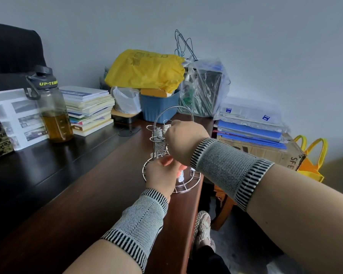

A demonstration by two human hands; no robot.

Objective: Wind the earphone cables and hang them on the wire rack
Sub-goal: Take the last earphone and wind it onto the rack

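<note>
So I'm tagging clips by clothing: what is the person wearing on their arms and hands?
Both hands are bare, the left hand and the right hand alike: no gloves. Each wrist carries a knitted grey wrist sleeve, left and right, finely dotted in the middle, with black-and-white striped bands at both ends. The forearms beyond are uncovered.

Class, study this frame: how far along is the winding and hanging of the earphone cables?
Done: one wound cable already hangs on the wire rack. In hand: the right hand holds another bundle at a hook, while the left hand pinches something white below. Left: releasing it; further cables cannot be seen.
</note>
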